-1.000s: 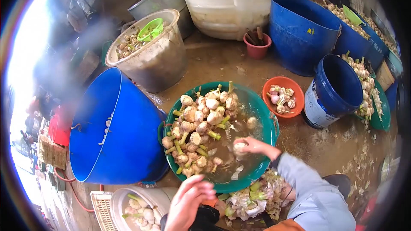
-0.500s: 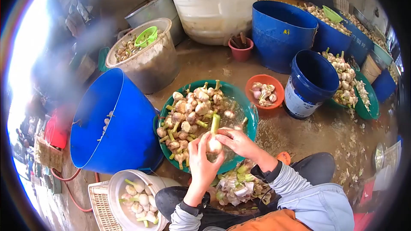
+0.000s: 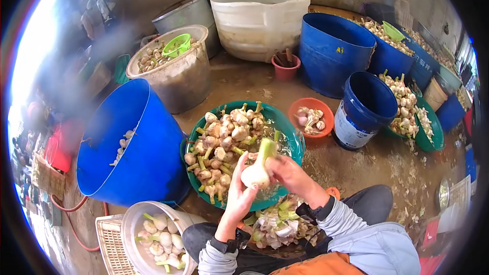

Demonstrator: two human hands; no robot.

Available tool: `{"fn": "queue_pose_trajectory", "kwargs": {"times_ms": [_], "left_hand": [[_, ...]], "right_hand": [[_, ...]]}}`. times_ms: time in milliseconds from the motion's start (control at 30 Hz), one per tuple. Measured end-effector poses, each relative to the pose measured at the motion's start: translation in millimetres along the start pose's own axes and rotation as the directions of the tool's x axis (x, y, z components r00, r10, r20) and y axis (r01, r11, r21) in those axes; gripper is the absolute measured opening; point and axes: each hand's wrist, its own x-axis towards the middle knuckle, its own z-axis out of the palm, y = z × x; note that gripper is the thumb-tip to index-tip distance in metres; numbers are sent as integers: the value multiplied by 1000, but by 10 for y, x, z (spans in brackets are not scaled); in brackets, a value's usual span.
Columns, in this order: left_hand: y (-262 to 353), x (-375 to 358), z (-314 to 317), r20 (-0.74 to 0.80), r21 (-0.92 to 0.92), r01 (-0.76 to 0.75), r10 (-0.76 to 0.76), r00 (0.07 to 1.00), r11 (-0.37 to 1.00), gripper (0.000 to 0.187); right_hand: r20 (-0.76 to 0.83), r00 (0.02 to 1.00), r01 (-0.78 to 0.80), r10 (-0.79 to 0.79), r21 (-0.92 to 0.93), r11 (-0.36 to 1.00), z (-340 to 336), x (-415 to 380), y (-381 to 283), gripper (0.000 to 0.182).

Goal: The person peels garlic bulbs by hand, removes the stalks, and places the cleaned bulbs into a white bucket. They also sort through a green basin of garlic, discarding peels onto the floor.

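Observation:
A whitish garlic bulb (image 3: 255, 175) with a short thick green stem is held above a green basin (image 3: 302, 155). My left hand (image 3: 237, 191) is closed round its left side and underside. At its right side, by the base of the stem, are the curled fingers of my right hand (image 3: 291, 174), slightly blurred. Unpeeled garlic bulbs (image 3: 216, 147) with cut stems are heaped in the left part of the basin, and water shows in the right part. Below my hands lies a pile of garlic skins (image 3: 285, 222).
To the left stand a large blue tub (image 3: 109, 147) and a white bucket (image 3: 133, 239) with pale garlic bulbs inside. An orange bowl (image 3: 326, 106) and a dark blue bucket (image 3: 351, 122) sit beyond the basin. More tubs line the wall, including a white one (image 3: 260, 25).
The bulb has risen and tilted, its stem now leaning right, and looks whiter. My right hand has shifted from its upper side to its right side. The view has tipped slightly upward.

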Motion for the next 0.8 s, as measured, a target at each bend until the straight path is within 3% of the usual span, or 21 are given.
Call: {"fn": "queue_pose_trajectory", "kwargs": {"times_ms": [33, 67, 100, 133, 167, 200, 233, 267, 300, 400, 433, 467, 533, 567, 600, 667, 700, 733, 767, 800], "left_hand": [[-29, 6, -10, 12, 134, -80, 79, 997, 988, 71], [6, 0, -7, 10, -172, 52, -51, 999, 984, 71], [75, 4, -10, 49, -458, 176, -173, 984, 871, 70], [124, 15, -36, 123, -693, 281, -276, 953, 664, 70], [145, 25, -108, 285, -751, 401, -290, 914, 525, 70], [143, 20, -88, 141, -549, 340, -316, 938, 763, 67], [148, -3, -45, -1, -279, 288, -300, 954, 916, 65], [137, -21, 1, -128, 27, 242, -237, 963, 970, 63], [25, 1, 11, -152, 530, -100, 211, 966, 842, 53], [102, -21, -74, -75, 130, 120, -111, 991, 984, 53], [162, 1, -113, 0, -266, 291, -302, 953, 919, 51], [128, 27, -161, 44, -412, 433, -457, 889, 802, 47], [53, 27, -164, -193, 23, 377, -366, 910, 926, 44], [111, 19, -131, -222, 113, 396, -365, 904, 911, 37], [182, -3, -15, -283, 275, 403, -327, 902, 873, 35], [37, 1, -30, -265, 616, 42, 157, 952, 786, 40], [53, -24, -53, -258, 315, 132, -50, 965, 940, 41], [109, -35, -101, -179, -14, 241, -240, 954, 970, 43], [94, -60, -234, 70, -189, 242, -233, 970, 952, 42], [101, -55, -266, 164, -209, 226, -194, 967, 951, 40]], "right_hand": [[20, 998, -56, 57, -38, 998, 122, -23, -137, 29], [27, 997, -70, 72, -38, 997, 112, -20, -135, 28], [33, 996, -84, 85, -37, 996, 88, -17, -120, 28], [39, 994, -97, 98, -34, 995, 69, -3, -95, 28], [-17, 999, 31, -32, -34, 999, 89, 19, -7, 24], [-60, 998, -10, 5, -90, 996, 53, 42, 19, 24], [-111, 993, -59, 43, -141, 988, 15, 53, 30, 24], [-162, 984, -109, 78, -192, 975, -13, 46, 38, 24], [-162, 986, -66, 26, -248, 967, 5, 36, 65, 24], [-96, 952, -304, 290, -183, 935, -65, -19, 39, 26], [-33, 999, -35, 39, 116, 993, 37, -25, 78, 27], [-36, 999, -15, 21, 146, 989, 42, -3, 135, 27], [-45, 999, 25, -17, 201, 979, -4, 44, 257, 28], [-100, 995, 17, -30, -129, 992, 29, 32, 206, 26], [-76, 995, 52, -65, -157, 986, 74, 24, 164, 27], [-25, 992, 114, -122, -210, 971, 157, -15, 104, 27], [-9, 993, 116, -116, -21, 993, 154, 10, 33, 28], [-20, 1000, 20, -14, 306, 952, 123, 25, -9, 25], [-53, 995, -44, 80, 495, 868, 40, 53, 76, 23], [-66, 982, -91, 180, 663, 743, -18, 88, 141, 21]]}}
